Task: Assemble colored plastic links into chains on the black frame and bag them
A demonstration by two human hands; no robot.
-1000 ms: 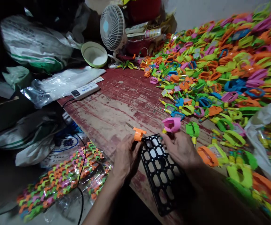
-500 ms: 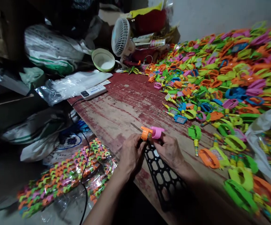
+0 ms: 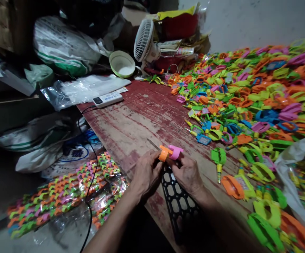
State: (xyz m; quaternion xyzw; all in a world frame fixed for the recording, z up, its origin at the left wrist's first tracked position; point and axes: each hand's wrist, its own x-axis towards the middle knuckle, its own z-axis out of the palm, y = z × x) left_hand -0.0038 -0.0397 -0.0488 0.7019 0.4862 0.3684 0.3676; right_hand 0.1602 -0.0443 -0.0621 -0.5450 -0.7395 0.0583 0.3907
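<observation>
My left hand (image 3: 147, 172) is closed on an orange plastic ring-shaped piece (image 3: 164, 153). A thin blade-like strip (image 3: 152, 143) sticks out past its fingertips toward the table. Close beside it, my right hand (image 3: 190, 174) is closed on a pink plastic ring-shaped piece (image 3: 176, 151). The two pieces touch or nearly touch, and the fingers hide where they meet. Under both hands a black tray with rows of openings (image 3: 182, 202) lies at the table edge, its near end in shadow.
Many colourful plastic bands (image 3: 247, 95) are heaped on the right of the worn red table (image 3: 131, 123). A white sack (image 3: 286, 168) holds small parts. A fan (image 3: 144, 40), bowl (image 3: 122, 64) and power bank (image 3: 107, 99) stand behind. Bagged coloured pieces (image 3: 62, 196) and a black cable (image 3: 90, 211) lie left.
The camera view has shifted slightly. Both hands stay over the black tray, with the orange and pink pieces tilted a little differently between them.
</observation>
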